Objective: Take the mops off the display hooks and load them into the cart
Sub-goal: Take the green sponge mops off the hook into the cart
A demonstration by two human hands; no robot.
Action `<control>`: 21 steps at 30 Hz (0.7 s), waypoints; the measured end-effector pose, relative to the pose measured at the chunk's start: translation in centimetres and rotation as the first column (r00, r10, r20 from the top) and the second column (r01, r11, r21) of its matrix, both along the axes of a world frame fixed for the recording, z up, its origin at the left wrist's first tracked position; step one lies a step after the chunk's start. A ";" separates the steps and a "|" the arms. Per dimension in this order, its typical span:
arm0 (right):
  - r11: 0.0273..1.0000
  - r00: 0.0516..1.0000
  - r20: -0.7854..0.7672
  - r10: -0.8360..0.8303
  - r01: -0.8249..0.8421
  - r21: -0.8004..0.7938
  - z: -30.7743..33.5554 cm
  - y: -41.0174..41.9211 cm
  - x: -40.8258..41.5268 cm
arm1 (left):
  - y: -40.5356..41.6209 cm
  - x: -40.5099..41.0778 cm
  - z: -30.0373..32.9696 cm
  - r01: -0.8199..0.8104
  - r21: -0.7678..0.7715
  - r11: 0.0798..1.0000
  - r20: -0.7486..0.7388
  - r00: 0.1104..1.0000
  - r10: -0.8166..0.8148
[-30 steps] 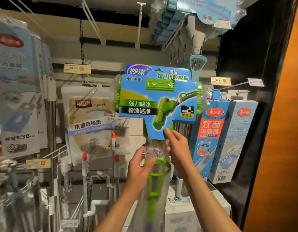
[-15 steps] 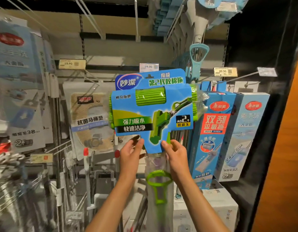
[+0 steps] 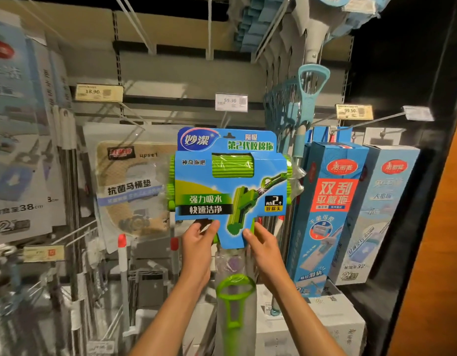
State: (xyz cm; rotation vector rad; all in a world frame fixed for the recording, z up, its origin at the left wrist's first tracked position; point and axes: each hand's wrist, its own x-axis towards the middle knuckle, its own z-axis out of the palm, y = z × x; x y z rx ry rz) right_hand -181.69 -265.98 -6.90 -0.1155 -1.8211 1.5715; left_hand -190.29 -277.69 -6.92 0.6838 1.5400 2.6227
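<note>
Both hands — left hand [image 3: 200,242] and right hand [image 3: 264,246] — held the green mop [image 3: 230,186] by the lower edge of its card, fingers curled on it, before the display; no cart showed — loading remained.

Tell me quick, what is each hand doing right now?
Left hand: holding the lower edge of the green mop pack's card, thumb on its front.
Right hand: holding the same card's lower edge from the other side.

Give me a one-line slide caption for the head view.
Both hands, left hand and right hand, grip the green sponge mop by its card's lower edge.
</note>
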 end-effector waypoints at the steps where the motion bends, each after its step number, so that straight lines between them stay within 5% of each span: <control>1: 1.000 1.000 0.002 -0.018 0.018 0.013 0.3 0.2 -0.6 | 0.1 -0.5 -0.1 0.000 -0.003 1.000 -0.001 1.000 0.000; 12: 0.992 0.990 -0.073 -0.123 0.124 0.015 2.1 0.6 -4.8 | 0.7 -4.0 0.9 -0.008 -0.006 1.000 -0.026 1.000 0.008; 21: 0.971 0.967 -0.167 -0.194 0.164 -0.176 3.2 -0.1 -6.4 | 1.8 -3.7 2.6 -0.052 0.133 0.990 0.052 0.998 0.045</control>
